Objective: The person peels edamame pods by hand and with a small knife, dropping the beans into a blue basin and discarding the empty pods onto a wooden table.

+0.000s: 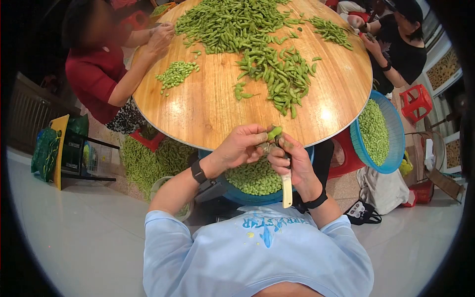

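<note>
Looking indoors here, into a home or maybe a small eatery, hard to tell which! Going by a big round wooden table [198, 111], red plastic stools [415, 102] around it, pale glossy floor tiles [94, 213] underfoot, and over to the right, white-framed patterned panels [443, 69] along the edge.

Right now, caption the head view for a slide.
Left hand and right hand meet at a green pod, a cream-coloured tool in the right, above shelled beans.
</note>
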A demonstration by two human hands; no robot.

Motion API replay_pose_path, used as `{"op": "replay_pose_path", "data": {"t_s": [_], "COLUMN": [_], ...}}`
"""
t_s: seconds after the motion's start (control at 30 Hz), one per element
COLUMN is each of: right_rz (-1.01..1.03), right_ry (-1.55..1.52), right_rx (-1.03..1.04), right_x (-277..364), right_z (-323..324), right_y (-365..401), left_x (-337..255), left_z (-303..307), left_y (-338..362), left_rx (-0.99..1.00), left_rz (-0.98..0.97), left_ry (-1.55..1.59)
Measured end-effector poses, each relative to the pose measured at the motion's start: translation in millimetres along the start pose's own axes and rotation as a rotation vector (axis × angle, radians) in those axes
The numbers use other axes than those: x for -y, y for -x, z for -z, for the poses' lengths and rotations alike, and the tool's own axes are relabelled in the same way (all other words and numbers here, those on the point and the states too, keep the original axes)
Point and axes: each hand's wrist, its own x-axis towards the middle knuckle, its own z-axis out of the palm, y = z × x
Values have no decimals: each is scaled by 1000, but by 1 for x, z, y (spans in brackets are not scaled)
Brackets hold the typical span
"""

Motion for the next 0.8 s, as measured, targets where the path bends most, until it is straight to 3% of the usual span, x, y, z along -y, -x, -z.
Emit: {"op": "replay_pose_path", "data": {"t_s": [0.03,0.07,0.13,0.17,0.27,0.4,0.47,0.57,0.6,0.63,0.67,0.73,0.77,0.8], "right_rz": [-1,11,21,15,8,56,87,219,301,380,377,781,781,832], "right_ry": [1,5,8,4,-3,51,85,344,570,795,795,1267,1268,1505], "right_rx": [0,-36,-71,-82,-93,-92,-93,-141,-176,-211,-212,-317,-316,-293], "right_x": [-1,-3,-7,-9,-14,-18,-20,-19,-17,-17,-18,-22,-19,-14], "right_z": [1,3,4,5,1,-6,-6,-2,1,2,2,-3,-4,-4], "right_y": [-1,-1,-2,-2,-2,-1,0,-2,-4,-5,-7,-14,-15,-13], "left_x": [1,1,-1,-6,-3,-2,-2,-6,-4,1,5,7,9,11], "left_z": [-1,-3,-12,-14,-18,-18,-18,-17,-19,-23,-26,-28,-29,-29], "left_y": [-1,0,7,9,16,17,17,17,17,17,17,19,19,19], "left_rx": [-167,-167,-233,-208,-294,-287,-352,-316,-315,-335,-353,-362,-364,-367], "left_rz": [-28,-27,-659,-800,-818,-794,-266,-102,-104,-224,-344,-356,-410,-463], "left_ry": [-203,-202,-1196,-1390,-1670,-1372,-617,-464,-463,-645,-825,-926,-979,-1031]}}
